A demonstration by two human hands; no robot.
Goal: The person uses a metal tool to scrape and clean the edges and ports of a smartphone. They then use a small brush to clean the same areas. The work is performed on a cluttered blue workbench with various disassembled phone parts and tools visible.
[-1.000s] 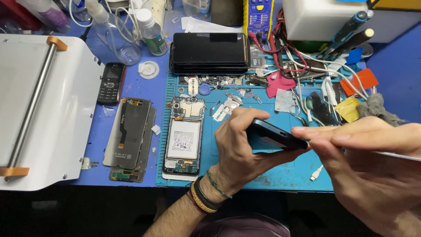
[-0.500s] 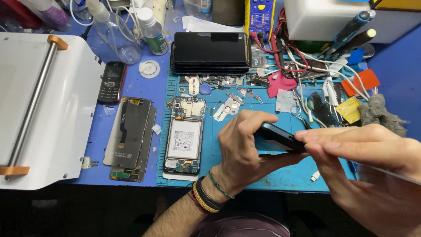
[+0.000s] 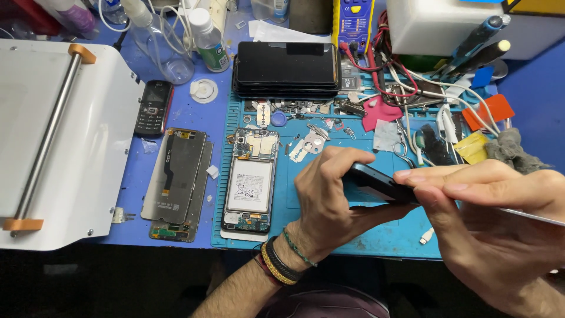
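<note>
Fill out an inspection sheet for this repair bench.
Surface: blue mat on a blue table.
Job's things: dark phone held above the mat; thin metal tool.
Clutter: opened phone, screen panel, keypad phone, stacked phones, bottles, small parts.
Grippers: left hand grips the dark phone; right hand holds the tool at its edge.
Cables: white and red leads.
Surroundings: white machine.
</note>
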